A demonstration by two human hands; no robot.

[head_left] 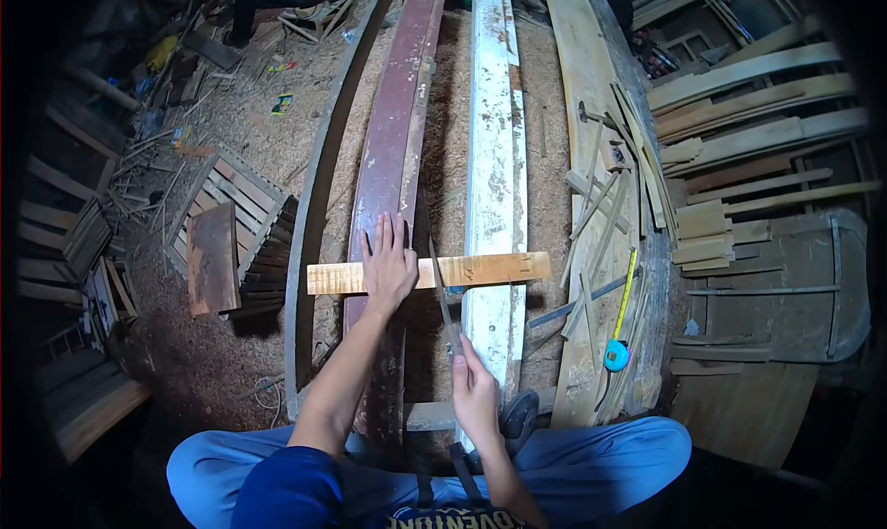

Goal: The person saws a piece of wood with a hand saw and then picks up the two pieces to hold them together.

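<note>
A short light-wood board (pixel 499 269) lies crosswise over a red-brown beam (pixel 393 132) and a worn white-painted beam (pixel 494 178). My left hand (pixel 390 261) rests flat on the board's left half, fingers stretched past its far edge over the red-brown beam. In my right hand (pixel 474 390), closed around the handle, is a hand saw (pixel 444 312). Its narrow blade points away from me and crosses the board near the middle, just right of my left hand. Most of the handle is hidden by my fingers.
A blue tape measure (pixel 616 355), its yellow tape pulled out, lies on the right-hand planks among thin strips. Farther up is a hammer (pixel 596 117). A slatted wooden frame (pixel 242 192) stands left on the sawdust-covered floor. Stacked boards (pixel 758 95) line the right side.
</note>
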